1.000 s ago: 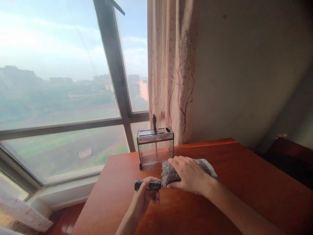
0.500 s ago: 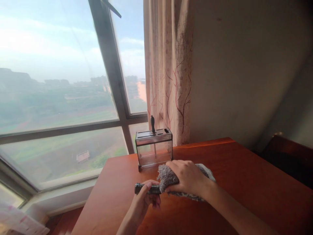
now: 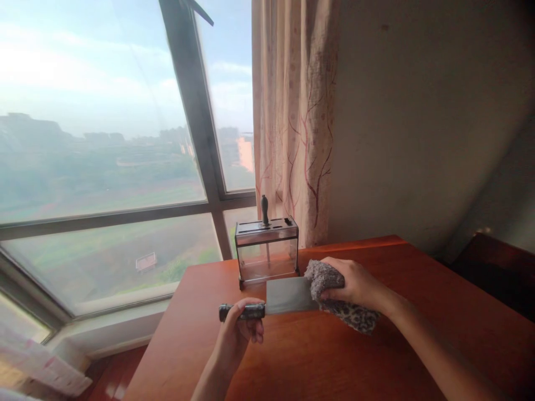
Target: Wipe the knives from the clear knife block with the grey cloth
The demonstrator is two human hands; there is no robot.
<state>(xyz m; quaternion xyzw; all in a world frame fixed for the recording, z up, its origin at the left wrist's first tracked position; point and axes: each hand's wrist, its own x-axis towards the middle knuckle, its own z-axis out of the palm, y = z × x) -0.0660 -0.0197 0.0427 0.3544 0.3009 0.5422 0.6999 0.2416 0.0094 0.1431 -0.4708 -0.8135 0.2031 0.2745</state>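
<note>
Cloth slid outward along cleaver, right grip pinching it, left grip clasping handle, clear holder containing 1 tool

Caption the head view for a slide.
Left hand grips a cleaver by its handle; right hand holds a grey cloth against the blade.

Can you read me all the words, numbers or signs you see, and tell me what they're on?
There are none that I can read.
Knife handle: pale marks, too blurred to tell if they are letters.
Knife blade: no writing I can make out.
Cloth and curtain: patterns, not words.
</note>
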